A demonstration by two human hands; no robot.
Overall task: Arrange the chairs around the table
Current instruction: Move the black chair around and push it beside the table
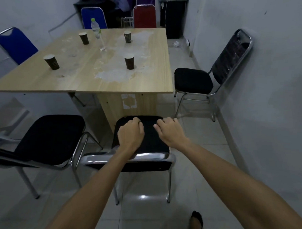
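A light wooden table [86, 80] fills the middle of the room. Right in front of me a black chair with a chrome frame [150, 142] faces the table's near end, its seat just short of the table's base panel. Both my arms reach over its backrest. My left hand [130, 132] is curled into a loose fist above the seat. Beside it, my right hand [170, 130] hovers with bent, slightly spread fingers and holds nothing. A second black chair [50, 137] stands at an angle to the left. A third black chair [193, 80] sits by the right wall.
Two blue chairs [16, 44] [94, 16] and a red chair [145, 17] stand at the table's left and far sides. Several dark paper cups [129, 62] and a plastic bottle [96, 32] stand on the table. White walls close in on both sides. My foot [196, 222] is on the tiled floor.
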